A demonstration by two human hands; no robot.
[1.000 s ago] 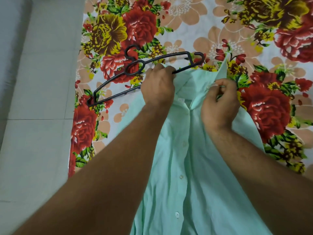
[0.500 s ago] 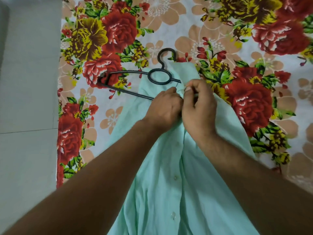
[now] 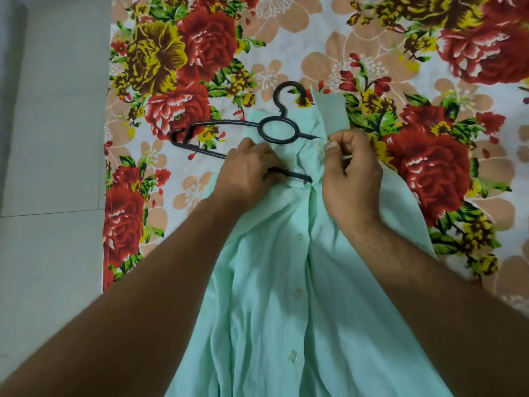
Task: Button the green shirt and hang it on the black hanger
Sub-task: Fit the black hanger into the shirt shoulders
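**While the Neck Is Closed: Hanger Fitting Stage**

Since three buttons (image 3: 299,237) are seen fastened down the front, the buttoning step is judged largely complete, and the hanging step is judged to be in hand. The green shirt (image 3: 286,310) is laid front-up on a floral sheet (image 3: 200,53), with its neck away from the person. The black hanger (image 3: 261,128) is placed partly inside the neck opening: the hook and ring are exposed above the fabric, the left end projects clear of the shoulder, and the right end is hidden under the cloth.

The left hand (image 3: 246,170) is held knuckles-up, its fingers curled over the hanger's lower bar where fabric is bunched. The right hand (image 3: 353,170) is raised at the neck, with the placket edge pinched between thumb and fingertips (image 3: 333,144). One collar (image 3: 332,113) flap is stood upright beside it.

For the next move, the exposed left end must be brought under the left shoulder. Whether a top button is engaged cannot be determined.
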